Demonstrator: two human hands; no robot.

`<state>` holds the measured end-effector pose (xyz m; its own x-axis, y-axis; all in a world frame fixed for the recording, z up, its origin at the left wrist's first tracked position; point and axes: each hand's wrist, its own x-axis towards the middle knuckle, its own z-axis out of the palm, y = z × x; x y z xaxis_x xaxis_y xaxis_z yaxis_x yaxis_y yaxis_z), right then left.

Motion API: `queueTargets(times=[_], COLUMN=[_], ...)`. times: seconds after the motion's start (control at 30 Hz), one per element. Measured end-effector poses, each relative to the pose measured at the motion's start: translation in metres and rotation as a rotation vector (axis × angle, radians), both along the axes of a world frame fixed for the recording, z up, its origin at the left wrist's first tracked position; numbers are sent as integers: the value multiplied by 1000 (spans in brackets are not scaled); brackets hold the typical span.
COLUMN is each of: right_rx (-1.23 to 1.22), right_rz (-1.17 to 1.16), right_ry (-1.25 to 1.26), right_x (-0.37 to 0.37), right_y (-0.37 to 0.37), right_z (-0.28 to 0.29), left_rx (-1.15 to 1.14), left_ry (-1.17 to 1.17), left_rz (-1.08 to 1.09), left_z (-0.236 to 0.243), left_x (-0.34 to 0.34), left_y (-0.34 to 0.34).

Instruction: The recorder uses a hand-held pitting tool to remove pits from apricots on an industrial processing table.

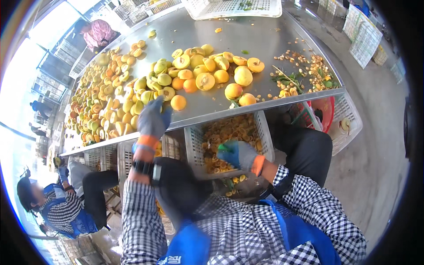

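Note:
Yellow-orange fruits, like peaches or apricots, many of them halved (205,81), lie on a metal table (274,39). My left hand (153,118), in a grey-blue glove, reaches over the table's near edge beside the fruit pile. Its thumb stands apart from the fingers, and no held fruit shows in it. Lower and to the right, my right hand (240,155) is closed above a white crate (193,145) of peels and scraps (225,128). Green shows at its fingertips; whether that is a tool or part of the glove is unclear.
A large pile of fruit (101,110) covers the table's left side. Pits and leaves (304,73) lie at its right. Beyond stands a white basket (234,9); a red basket (324,112) is below right. Co-workers sit at left (66,207) and far left (98,34).

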<state>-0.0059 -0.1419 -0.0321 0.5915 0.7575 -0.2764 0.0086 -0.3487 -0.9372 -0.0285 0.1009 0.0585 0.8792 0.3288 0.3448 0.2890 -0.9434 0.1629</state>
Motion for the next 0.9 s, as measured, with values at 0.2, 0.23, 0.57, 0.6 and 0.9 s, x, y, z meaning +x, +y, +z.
queueTargets(times=[0.2,0.23,0.57,0.6,0.9], right_rx=[-98,-83,328,272,124], right_rz=[81,40,-259,-229,-11], right_ry=[-409,-421,-798,-810,-852], right_x=[-7,-6,-1,0,-6], right_y=[0,-1,17,16,8], right_z=[11,14,74,75,78], left_rx=[-11,-262,-1820,-1731,-547], left_ry=[121,131,-311,-380,-385], left_rz=[-84,-108,-351,-314,-545], left_z=[-50,-45,11,10,-20], left_x=[60,59,-23,-26,-46], left_y=[18,23,-91,-101,-82])
